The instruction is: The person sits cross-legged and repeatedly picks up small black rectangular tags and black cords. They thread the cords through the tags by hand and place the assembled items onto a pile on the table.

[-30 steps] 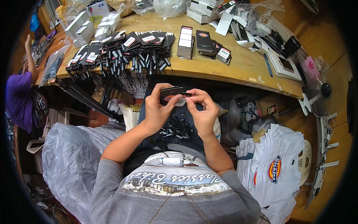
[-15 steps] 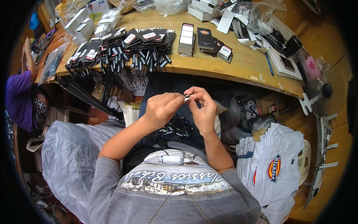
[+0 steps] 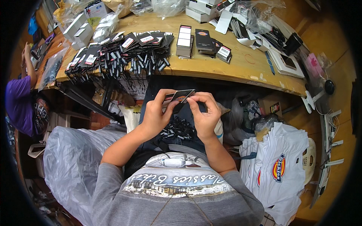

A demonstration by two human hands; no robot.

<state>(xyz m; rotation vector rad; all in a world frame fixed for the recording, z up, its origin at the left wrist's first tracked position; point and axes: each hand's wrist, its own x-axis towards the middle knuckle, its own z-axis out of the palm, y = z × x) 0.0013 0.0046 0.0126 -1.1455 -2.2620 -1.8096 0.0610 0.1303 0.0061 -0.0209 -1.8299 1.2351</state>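
Hands over lap | left hand (image 3: pixel 156 113) pinches small black card hang tag with orange emblem (image 3: pixel 180 98) by its lower edge | right hand (image 3: pixel 203 113) fingertips pinch its upper corner, possibly threading a string | keep tag level, grip light | heap of black tags (image 3: pixel 179 130) on lap below

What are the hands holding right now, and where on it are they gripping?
A small black card tag, held between both hands: the left hand pinches its lower left end, and the right hand pinches its upper right edge with the fingertips.
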